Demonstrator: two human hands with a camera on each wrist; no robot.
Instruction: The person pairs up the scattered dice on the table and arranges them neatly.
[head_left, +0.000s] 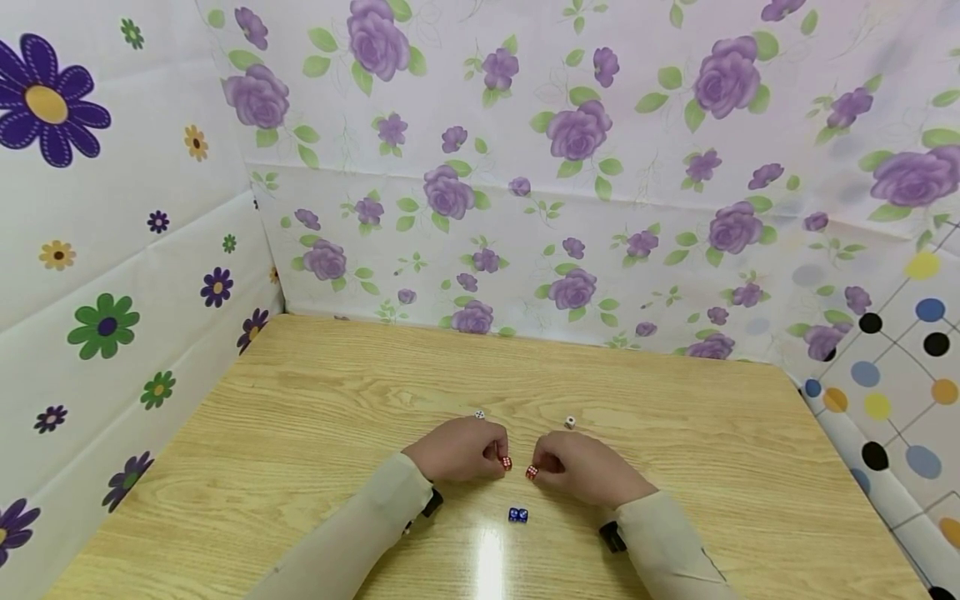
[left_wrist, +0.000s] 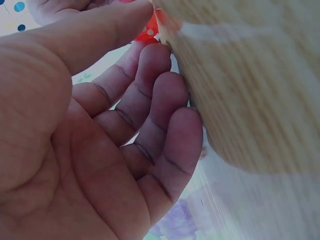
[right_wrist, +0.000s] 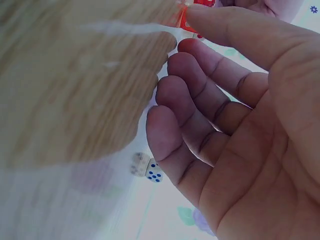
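My left hand (head_left: 459,451) pinches a red die (head_left: 507,463) with white pips between thumb and index fingertip, low over the table. Facing it, my right hand (head_left: 588,467) pinches a second red die (head_left: 532,472) the same way, and a small gap separates the two dice. In the left wrist view the thumb partly covers the left red die (left_wrist: 148,33); the other fingertips are down at the wood. The right wrist view shows the right red die (right_wrist: 190,24) at the thumb tip, mostly hidden.
Two blue dice (head_left: 518,515) sit side by side nearer the body. One white die (head_left: 480,414) lies just beyond the left hand, another white die (head_left: 570,422) beyond the right. Flowered cloth (head_left: 517,250) walls the wooden table (head_left: 360,367) at back and sides.
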